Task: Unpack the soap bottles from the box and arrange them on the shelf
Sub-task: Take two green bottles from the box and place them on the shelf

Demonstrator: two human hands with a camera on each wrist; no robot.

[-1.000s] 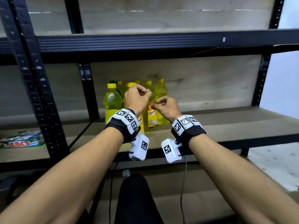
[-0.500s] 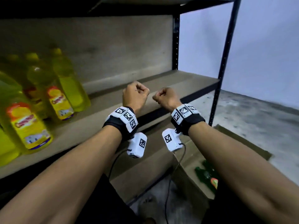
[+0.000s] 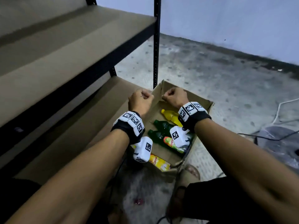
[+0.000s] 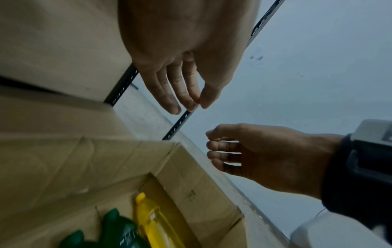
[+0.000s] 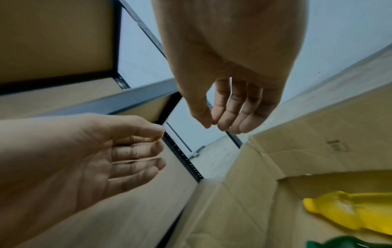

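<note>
Hovering above the open box (image 3: pixel 208 105), our left hand (image 3: pixel 140 101) and right hand (image 3: pixel 175 96) sit side by side, apart from each other; neither holds anything. From the head view both look like loose fists; the wrist views show the fingers (image 4: pixel 176 94) of the left only gently bent, thumb tip near the fingertips, and the right hand's fingers (image 5: pixel 233 115) hanging the same way, narrow and relaxed. Down in the box, well below our fingers and untouched, lie the soap bottles; a yellow bottle (image 3: pixel 171 116) lies nearest the right hand, two green bottles (image 3: pixel 161 126) lie beside it toward us, and another yellow bottle (image 3: pixel 157 161) sits at the near corner under our left wrist. To our left stands the shelf (image 3: pixel 72 50); the box rests on the floor (image 3: pixel 226 78) just beside its black post (image 3: pixel 156 46).
</note>
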